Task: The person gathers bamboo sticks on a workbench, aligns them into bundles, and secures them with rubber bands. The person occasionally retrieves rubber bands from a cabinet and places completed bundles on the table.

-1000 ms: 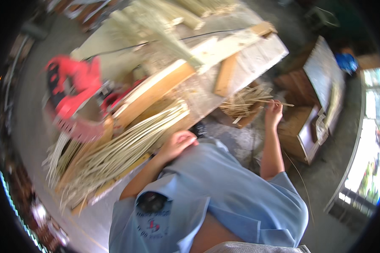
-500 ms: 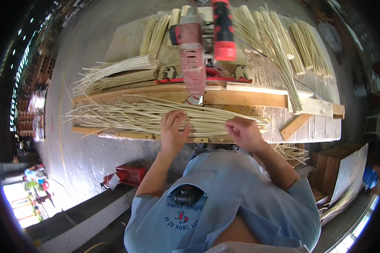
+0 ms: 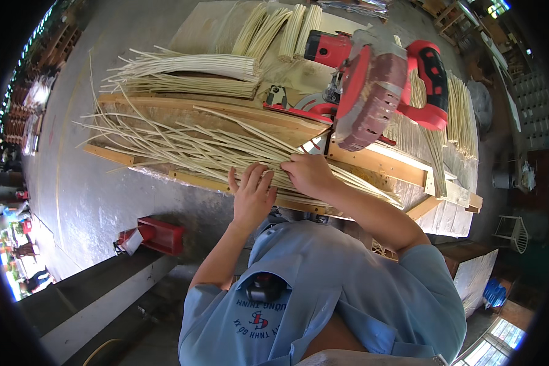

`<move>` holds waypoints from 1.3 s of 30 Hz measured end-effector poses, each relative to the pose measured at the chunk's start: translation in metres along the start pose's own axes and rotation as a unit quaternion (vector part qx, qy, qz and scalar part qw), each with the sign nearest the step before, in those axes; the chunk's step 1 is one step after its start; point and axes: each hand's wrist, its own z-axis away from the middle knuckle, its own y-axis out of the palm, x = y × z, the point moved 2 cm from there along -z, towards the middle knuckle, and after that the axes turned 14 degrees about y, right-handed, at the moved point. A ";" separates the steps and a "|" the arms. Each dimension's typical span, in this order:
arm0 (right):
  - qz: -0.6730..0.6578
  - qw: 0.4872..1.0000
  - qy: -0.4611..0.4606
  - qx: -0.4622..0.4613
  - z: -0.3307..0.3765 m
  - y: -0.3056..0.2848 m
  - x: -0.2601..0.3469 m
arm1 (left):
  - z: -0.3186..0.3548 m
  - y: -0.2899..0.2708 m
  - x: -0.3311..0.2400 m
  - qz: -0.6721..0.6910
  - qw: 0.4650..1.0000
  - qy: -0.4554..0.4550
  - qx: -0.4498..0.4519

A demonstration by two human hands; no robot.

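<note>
A long loose bundle of thin pale cane sticks (image 3: 189, 149) lies in a wooden trough, its left ends fanned out and crossing. My left hand (image 3: 253, 190) rests on the near side of the bundle, fingers apart and laid over the sticks. Just to its right, my right hand (image 3: 311, 175) has its fingers curled in a pinch on sticks at the bundle's upper side; the fingertips are partly hidden. Beyond my right hand stands a red circular saw (image 3: 372, 91), its guard hanging close over the trough's back rail (image 3: 378, 160).
White and yellowish cane bundles (image 3: 207, 67) lie behind the trough at left, with more bundles (image 3: 293, 33) at the far side and right of the table. A wooden strip (image 3: 192, 179) edges the trough's near side. A red metal box (image 3: 160, 235) is below left.
My right hand has moved left along the bundle, close to my left hand, and now pinches sticks. The view has turned, so the saw appears farther right.
</note>
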 end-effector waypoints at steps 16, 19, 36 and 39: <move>0.022 0.997 0.077 0.018 -0.018 0.008 0.007 | 0.000 -0.009 0.044 0.078 0.993 0.028 0.083; -0.015 0.995 0.090 0.038 -0.020 0.005 0.002 | 0.006 -0.007 0.053 0.084 0.992 0.066 0.068; 0.095 0.974 0.097 0.181 -0.033 -0.001 0.007 | 0.001 -0.008 0.056 0.110 0.990 0.067 0.065; 0.134 0.962 0.099 0.215 -0.034 -0.001 0.010 | 0.002 -0.005 0.057 0.105 0.990 0.071 0.069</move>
